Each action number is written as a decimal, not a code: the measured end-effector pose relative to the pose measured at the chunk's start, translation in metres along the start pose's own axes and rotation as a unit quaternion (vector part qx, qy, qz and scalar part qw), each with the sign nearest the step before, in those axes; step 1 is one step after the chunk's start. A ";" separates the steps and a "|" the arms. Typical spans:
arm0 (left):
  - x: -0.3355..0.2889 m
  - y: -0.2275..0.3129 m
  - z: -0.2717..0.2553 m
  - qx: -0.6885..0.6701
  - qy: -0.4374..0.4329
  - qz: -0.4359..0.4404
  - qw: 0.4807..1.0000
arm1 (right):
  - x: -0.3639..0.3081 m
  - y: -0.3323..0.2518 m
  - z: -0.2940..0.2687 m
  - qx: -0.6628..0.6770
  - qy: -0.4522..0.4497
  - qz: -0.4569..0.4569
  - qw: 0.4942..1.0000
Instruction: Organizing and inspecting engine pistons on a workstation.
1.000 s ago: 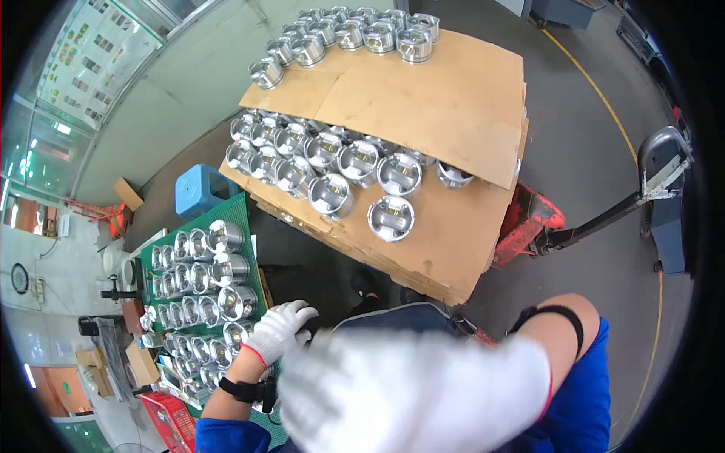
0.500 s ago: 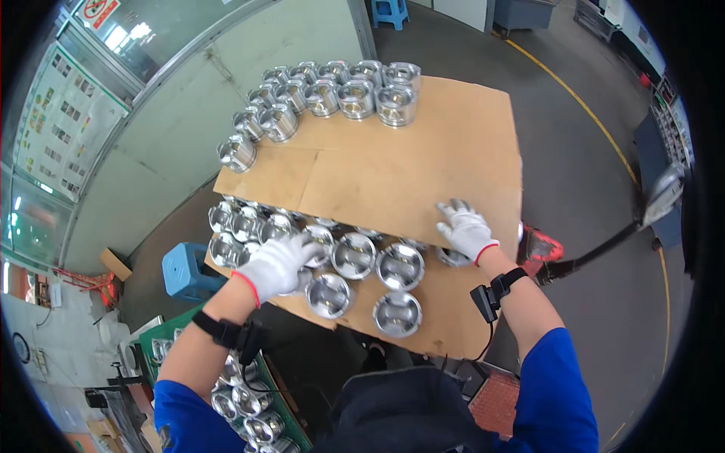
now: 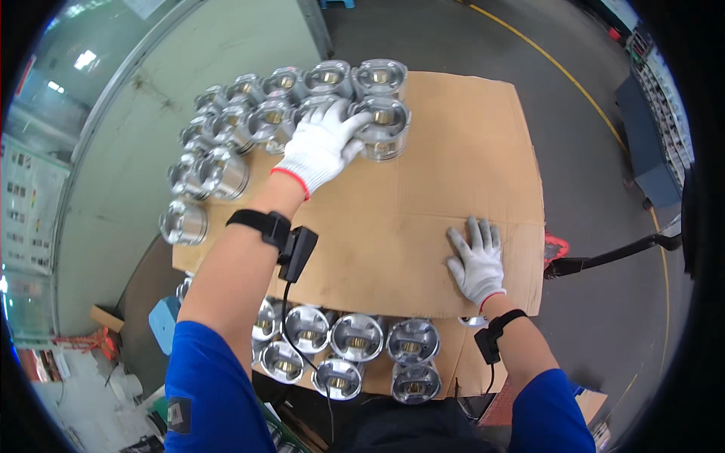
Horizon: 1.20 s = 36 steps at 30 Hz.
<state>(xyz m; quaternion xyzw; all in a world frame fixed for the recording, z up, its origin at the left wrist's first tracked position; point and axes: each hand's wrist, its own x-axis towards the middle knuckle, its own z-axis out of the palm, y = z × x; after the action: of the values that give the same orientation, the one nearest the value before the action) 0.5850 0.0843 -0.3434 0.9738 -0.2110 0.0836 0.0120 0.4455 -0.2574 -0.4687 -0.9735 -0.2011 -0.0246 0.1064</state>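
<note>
My left hand (image 3: pixel 319 147), in a white knit glove with a red cuff, reaches to the far rows of metal pistons. Its fingers are spread over one piston (image 3: pixel 316 104) in the second row, partly hiding it, and its thumb side is beside the end piston (image 3: pixel 384 136). Whether the fingertips touch the metal I cannot tell. My right hand (image 3: pixel 479 264), gloved alike, lies flat with fingers apart on the brown cardboard sheet (image 3: pixel 408 196). More pistons (image 3: pixel 357 337) stand crown up on a lower cardboard layer along the near edge.
Single pistons (image 3: pixel 183 223) line the sheet's left edge. A pale green partition (image 3: pixel 189 53) rises behind them. On the right are a black bar (image 3: pixel 612 255) with a red part (image 3: pixel 556 248) and a grey-blue cabinet (image 3: pixel 653 151). A blue stool (image 3: pixel 162 325) stands at the left.
My left hand has gone from the near pistons up to the far rows. My right hand now rests flatter on the cardboard. The view has shifted, with the far pistons appearing larger.
</note>
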 end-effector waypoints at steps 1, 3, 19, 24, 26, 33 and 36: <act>0.024 0.004 0.011 -0.010 -0.001 0.009 1.000 | -0.001 0.000 -0.001 0.009 -0.005 0.000 1.000; 0.066 0.014 0.025 0.063 0.039 0.035 0.997 | -0.002 0.005 0.000 0.022 -0.009 0.003 1.000; 0.115 0.021 0.038 0.046 -0.147 -0.022 0.988 | 0.002 0.007 0.002 0.051 -0.012 0.014 0.999; 0.046 0.055 -0.004 0.054 -0.120 0.000 0.991 | -0.001 0.008 0.005 0.043 -0.008 -0.016 0.999; -0.001 0.081 -0.031 0.028 -0.140 0.002 0.990 | -0.003 0.006 0.007 0.014 -0.003 -0.007 1.000; -0.250 0.198 -0.092 -0.047 -0.184 -0.016 0.982 | 0.001 0.008 0.028 -0.071 0.000 -0.036 0.997; -0.359 0.294 -0.109 -0.132 -0.203 -0.362 0.900 | 0.013 0.023 0.044 -0.095 0.026 -0.078 0.992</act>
<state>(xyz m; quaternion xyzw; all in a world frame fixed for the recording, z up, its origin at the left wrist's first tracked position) 0.1248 -0.0304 -0.3001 0.9683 0.1491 -0.1548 0.1271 0.4667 -0.2637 -0.5149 -0.9595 -0.2702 -0.0773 0.0167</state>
